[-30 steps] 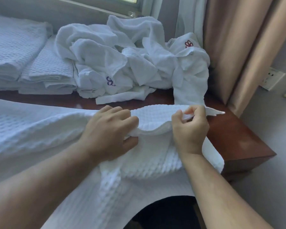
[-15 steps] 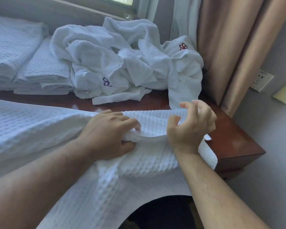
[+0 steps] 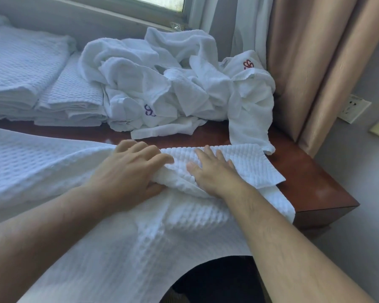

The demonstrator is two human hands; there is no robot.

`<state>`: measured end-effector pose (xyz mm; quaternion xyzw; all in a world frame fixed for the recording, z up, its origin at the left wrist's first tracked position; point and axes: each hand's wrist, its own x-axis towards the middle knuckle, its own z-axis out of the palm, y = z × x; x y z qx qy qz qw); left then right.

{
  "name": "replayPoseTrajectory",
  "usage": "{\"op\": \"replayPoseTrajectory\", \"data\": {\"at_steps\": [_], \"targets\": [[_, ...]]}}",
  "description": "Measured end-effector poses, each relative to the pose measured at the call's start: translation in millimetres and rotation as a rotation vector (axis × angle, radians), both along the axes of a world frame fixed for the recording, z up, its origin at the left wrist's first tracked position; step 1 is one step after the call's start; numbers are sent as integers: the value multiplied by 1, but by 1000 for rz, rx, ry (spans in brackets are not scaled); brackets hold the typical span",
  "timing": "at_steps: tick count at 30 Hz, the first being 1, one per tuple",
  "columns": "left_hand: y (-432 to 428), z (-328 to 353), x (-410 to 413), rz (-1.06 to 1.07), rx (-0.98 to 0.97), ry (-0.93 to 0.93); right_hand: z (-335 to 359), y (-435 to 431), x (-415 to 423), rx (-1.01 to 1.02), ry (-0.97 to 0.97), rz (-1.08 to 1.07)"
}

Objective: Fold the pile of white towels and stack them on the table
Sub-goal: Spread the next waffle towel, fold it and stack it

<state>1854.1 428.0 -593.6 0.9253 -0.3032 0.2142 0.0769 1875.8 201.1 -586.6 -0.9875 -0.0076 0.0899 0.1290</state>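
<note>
left hand (image 3: 129, 169): gripped a bunched fold of the waffle towel (image 3: 53, 171)
right hand (image 3: 212, 169): flat, fingers straight, pressing the towel on the table (image 3: 311, 184)
risk: overhanging cloth could've dragged it off the edge
pile (image 3: 162, 88): unfolded behind

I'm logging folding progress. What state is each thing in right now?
Waffle towel: spread over the table's near edge, right end bunched, not yet folded.
Left hand: grips the bunched fold.
Right hand: flat, fingers straight, pressing the towel.
Pile: crumpled, unfolded.
Stacks: folded, side by side at the back left.
Table: right corner bare.
Curtain: drawn aside, hanging at the right.
</note>
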Motion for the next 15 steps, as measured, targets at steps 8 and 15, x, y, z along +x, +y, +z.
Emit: {"op": "replayPoseTrajectory", "data": {"at_steps": [8, 15], "targets": [[117, -3, -32, 624, -10, 205, 27, 88, 5, 173, -329, 52], [126, -11, 0, 517, -146, -15, -5, 144, 4, 274, -469, 420]]}}
